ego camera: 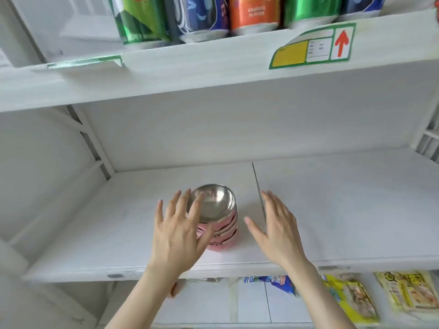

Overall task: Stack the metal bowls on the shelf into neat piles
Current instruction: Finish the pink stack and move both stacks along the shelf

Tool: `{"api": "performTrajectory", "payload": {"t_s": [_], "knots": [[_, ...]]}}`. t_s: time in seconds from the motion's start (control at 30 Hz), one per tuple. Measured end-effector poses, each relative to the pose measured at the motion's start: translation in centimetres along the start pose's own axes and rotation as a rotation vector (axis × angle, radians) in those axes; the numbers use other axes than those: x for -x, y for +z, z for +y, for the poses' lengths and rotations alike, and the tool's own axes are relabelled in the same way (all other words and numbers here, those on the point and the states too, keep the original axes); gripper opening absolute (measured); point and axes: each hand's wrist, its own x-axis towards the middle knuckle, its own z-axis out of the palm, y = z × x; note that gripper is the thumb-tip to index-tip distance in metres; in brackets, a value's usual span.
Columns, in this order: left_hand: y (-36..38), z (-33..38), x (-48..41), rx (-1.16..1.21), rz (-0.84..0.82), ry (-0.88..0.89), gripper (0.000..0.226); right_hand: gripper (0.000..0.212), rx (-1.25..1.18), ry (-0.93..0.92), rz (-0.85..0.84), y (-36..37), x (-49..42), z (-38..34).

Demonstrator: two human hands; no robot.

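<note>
One pile of several metal bowls (217,205) stands on the white middle shelf (332,210), near its front edge. The bowls are silver inside and pink outside, nested upright. My left hand (180,229) is spread open just left of the pile, its fingers in front of the top bowl's rim; I cannot tell whether they touch it. My right hand (275,229) is open to the right of the pile, a little apart from it. Neither hand holds anything.
The upper shelf (213,67) overhangs close above, carrying drink cans (251,13) and a price label (313,46). Snack packets (356,298) lie on the lower shelf. A seam (257,184) divides the middle shelf's boards. Shelf uprights stand at far left and right.
</note>
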Motion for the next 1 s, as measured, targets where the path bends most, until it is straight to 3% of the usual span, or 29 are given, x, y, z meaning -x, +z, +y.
{"api": "performTrajectory", "payload": {"t_s": [0.13, 0.23, 0.4, 0.5, 0.67, 1.0], "knots": [[1.2, -3.5, -0.7, 0.237, -0.080, -0.131, 0.079, 0.079, -0.202, 0.092, -0.090, 2.7, -1.2, -2.9], [2.9, -4.7, -1.1, 0.571, -0.223, -0.279, 0.089, 0.078, -0.394, 0.246, -0.179, 3.9, -2.0, -4.1], [5.6, -4.8, -1.5, 1.133, -0.476, -0.525, 0.106, 0.094, -0.762, 0.479, -0.302, 5.1, -3.2, -4.2], [5.8, -4.5, -1.5, 1.320, -0.602, -0.597, 0.094, 0.070, -0.935, 0.532, -0.382, 5.8, -3.1, -4.1], [6.0, -3.7, -1.6, 1.392, -0.620, -0.579, 0.063, 0.064, -1.031, 0.572, -0.375, 6.3, -3.0, -4.1], [4.8, -2.3, -1.8, 1.394, -0.559, -0.476, 0.085, 0.030, -1.015, 0.516, -0.321, 2.8, -2.4, -4.4]]}}
